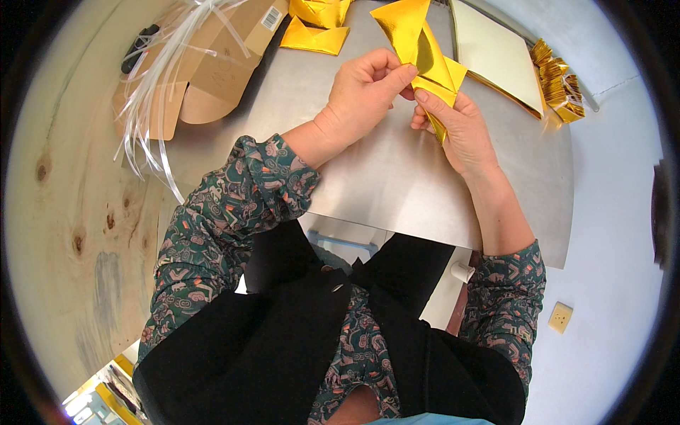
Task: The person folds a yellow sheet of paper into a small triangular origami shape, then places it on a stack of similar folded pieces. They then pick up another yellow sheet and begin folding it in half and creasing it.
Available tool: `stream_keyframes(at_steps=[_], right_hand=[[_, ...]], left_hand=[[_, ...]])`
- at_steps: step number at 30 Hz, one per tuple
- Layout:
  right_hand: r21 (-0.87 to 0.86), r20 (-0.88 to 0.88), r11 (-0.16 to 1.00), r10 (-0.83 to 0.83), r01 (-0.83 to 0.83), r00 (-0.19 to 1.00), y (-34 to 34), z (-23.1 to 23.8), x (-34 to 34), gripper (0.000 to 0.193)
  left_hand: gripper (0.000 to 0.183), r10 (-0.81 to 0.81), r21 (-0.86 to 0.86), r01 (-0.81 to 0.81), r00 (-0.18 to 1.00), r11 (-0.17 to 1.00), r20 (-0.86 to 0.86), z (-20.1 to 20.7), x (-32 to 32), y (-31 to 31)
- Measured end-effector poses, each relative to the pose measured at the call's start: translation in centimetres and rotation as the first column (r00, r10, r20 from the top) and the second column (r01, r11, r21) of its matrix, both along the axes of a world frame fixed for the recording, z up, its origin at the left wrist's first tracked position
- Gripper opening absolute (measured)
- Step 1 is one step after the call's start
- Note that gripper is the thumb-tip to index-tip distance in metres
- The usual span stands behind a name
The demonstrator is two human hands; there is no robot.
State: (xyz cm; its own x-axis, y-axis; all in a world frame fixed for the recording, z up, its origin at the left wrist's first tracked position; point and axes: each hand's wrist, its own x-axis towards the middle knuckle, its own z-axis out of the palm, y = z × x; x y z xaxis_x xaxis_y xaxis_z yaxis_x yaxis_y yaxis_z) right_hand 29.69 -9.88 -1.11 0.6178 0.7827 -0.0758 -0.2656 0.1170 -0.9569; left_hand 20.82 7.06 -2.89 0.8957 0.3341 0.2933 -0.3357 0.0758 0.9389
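Between both hands, above the metal table (pixel 397 191), is a sheet of shiny gold foil paper (pixel 405 27), partly folded, with creased flaps and pointed ends. My left hand (pixel 365 88) pinches its left edge between thumb and fingers. Lower down, my right hand (pixel 457 127) grips the narrow folded end, its thumb pressed on top and a gold point sticking out below. Some of the fingertips are hidden behind the paper. Folded gold foil pieces (pixel 315 39) lie on the table beyond my left hand.
A stack of pale sheets (pixel 496 53) with gold edges lies at the right back, beside a bundle of folded gold pieces (pixel 558 81). At left stands an open cardboard box (pixel 212 64) with white plastic strips (pixel 166 64) hanging over it. A wall socket (pixel 560 317) is at right.
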Motion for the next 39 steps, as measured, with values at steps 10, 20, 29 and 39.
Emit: stream_keyframes(at_steps=[10,20,29,39], right_hand=[[-0.119,0.054,0.992,0.042,-0.035,0.998,-0.5,0.2,0.1,0.021],[0.129,0.479,0.957,-0.289,0.259,0.829,-2.2,1.9,1.4,0.04],[0.066,0.894,0.991,-0.111,0.117,0.434,-2.4,1.6,1.2,0.039],[0.033,0.911,0.996,-0.062,0.079,0.407,-2.7,1.5,0.7,0.036]], left_hand=[[0.019,0.037,-0.153,-0.049,0.996,0.987,-0.082,1.2,-0.2,0.7],[0.015,-0.151,-0.324,0.125,0.987,0.938,-0.057,2.2,-1.5,2.7],[0.018,-0.296,-0.305,0.237,0.94,0.922,-0.167,1.9,-1.4,2.4],[0.017,-0.331,-0.31,0.265,0.926,0.913,-0.182,1.5,-1.8,2.3]])
